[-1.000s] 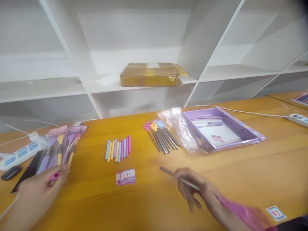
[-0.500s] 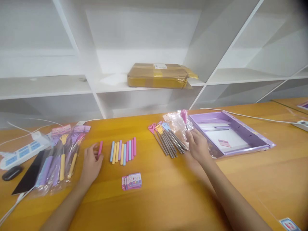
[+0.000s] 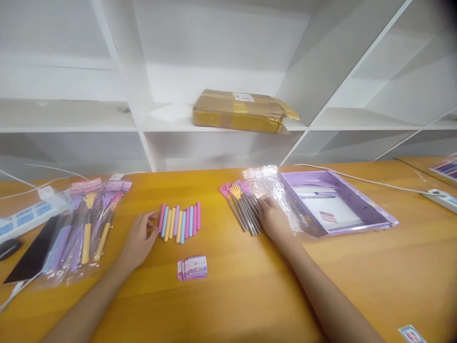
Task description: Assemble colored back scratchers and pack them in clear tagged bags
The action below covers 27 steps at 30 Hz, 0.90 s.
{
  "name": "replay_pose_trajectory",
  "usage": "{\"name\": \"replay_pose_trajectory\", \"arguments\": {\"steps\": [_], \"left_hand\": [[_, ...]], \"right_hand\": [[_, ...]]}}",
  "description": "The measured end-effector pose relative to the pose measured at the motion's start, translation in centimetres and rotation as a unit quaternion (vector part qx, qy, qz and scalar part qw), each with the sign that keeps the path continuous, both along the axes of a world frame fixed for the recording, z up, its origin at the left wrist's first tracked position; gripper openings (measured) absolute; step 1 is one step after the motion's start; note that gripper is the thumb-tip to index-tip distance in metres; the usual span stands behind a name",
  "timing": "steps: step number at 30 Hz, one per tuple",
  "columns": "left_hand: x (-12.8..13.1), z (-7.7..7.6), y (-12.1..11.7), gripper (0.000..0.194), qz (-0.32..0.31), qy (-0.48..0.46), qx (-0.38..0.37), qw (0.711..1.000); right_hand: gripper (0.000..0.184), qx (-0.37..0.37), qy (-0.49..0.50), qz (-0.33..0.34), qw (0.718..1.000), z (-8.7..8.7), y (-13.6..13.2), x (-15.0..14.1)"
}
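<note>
Curving beside the pink tube at the left end of the tube row, the left hand has fingers parted; the right hand meets the metal rods, its grip unclear. Cards lie nearer on the counter.

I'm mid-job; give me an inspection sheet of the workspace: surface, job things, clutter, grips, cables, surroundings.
Surface: wooden table; sticker at lower right.
Job's things: coloured tubes in a row; scratchers bunched, heads at the far end; cards overlapping, nearer the person.
Clutter: clear bag beside the purple tray; bagged scratchers, pad and mouse at left.
Grips: left grip by the pink tube at the row's left end; right grip at the scratchers' right side; whether either is closed is unclear.
Cables: white, by the left power strip; another behind the tray.
Surroundings: white shelves; taped carton.
</note>
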<state>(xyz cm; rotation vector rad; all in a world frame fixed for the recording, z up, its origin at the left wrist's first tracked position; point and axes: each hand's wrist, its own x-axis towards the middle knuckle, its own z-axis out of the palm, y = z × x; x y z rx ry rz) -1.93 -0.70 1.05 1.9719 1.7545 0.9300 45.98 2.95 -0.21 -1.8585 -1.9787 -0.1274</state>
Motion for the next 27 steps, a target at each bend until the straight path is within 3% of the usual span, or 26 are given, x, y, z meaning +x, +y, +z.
{"name": "replay_pose_trajectory", "arguments": {"steps": [4,8,11,14,18,23,27], "left_hand": [[0.3,-0.1,0.0,0.035,-0.004,0.002,0.007,1.000],[0.8,0.3,-0.7,0.035,-0.004,0.032,0.012,0.999],[-0.5,2.1,-1.0,0.036,0.001,0.081,0.013,0.997],[-3.5,5.6,-1.2,0.027,0.041,0.141,0.025,0.989],[-7.8,8.9,-0.8,0.029,0.155,0.208,0.018,0.966],[-10.4,8.5,0.0,0.059,0.248,0.258,-0.064,0.931],[-11.6,8.5,0.7,0.052,0.259,0.265,-0.113,0.922]], "right_hand": [[0.039,0.014,0.005,0.007,1.000,0.2,-0.1,0.2],[0.039,0.082,0.055,0.035,0.994,2.0,-1.3,0.5],[0.032,0.134,0.108,0.087,0.981,4.0,-3.2,0.1],[0.025,0.110,0.137,0.181,0.968,5.1,-6.2,-1.8],[0.021,0.108,0.134,0.297,0.939,3.9,-9.5,-5.9],[0.021,0.107,0.116,0.360,0.920,1.5,-10.2,-8.4],[0.020,0.099,0.158,0.367,0.911,1.0,-9.9,-7.7]]}}
